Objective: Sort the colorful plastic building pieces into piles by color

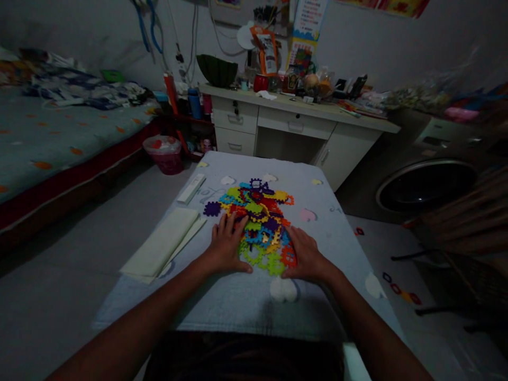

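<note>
A heap of colourful flat plastic pieces with notched edges (pixel 254 211) lies in the middle of the cloth-covered table (pixel 333 307). Green, orange, purple, blue, yellow and red ones overlap. My left hand (pixel 227 246) rests at the heap's left side, fingers spread, fingertips touching the pieces. On the opposite side my right hand (pixel 305 254) curves along the edge of the pile, thumb apart from the fingers. Neither hand grips a piece that I can see. One purple square piece (pixel 212 209) lies a little apart, left of the heap.
Folded pale paper (pixel 164 243) and a narrow white box (pixel 191 189) lie along the table's left side. Beyond stands a cluttered desk (pixel 296 127), with a washing machine (pixel 420 159) to the right. A bed (pixel 75 137) and pink bin (pixel 169 163) are at left.
</note>
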Action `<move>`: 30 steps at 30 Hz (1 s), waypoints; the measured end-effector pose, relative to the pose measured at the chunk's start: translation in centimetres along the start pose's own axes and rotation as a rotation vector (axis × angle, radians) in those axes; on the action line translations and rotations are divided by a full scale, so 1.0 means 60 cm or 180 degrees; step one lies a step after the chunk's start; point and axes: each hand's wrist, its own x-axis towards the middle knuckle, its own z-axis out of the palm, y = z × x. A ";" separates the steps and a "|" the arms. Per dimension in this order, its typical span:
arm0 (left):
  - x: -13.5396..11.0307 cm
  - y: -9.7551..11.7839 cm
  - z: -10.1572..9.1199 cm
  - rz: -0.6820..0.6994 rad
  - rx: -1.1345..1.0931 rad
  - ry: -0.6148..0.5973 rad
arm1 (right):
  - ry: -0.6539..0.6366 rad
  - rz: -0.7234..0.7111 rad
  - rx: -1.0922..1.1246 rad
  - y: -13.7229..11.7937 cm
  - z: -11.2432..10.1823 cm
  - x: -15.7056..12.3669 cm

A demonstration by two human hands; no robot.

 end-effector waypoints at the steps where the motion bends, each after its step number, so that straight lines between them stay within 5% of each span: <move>1: -0.001 0.003 0.004 0.0050 0.0013 0.0047 | 0.0059 -0.0030 0.0025 -0.006 0.004 0.003; 16: 0.014 0.014 0.017 0.0297 0.0209 0.0863 | 0.1117 -0.0533 0.0687 -0.022 -0.006 0.079; 30: 0.067 -0.036 -0.024 0.0211 -0.0355 0.1378 | 0.1578 -0.0431 0.0967 -0.083 -0.007 0.235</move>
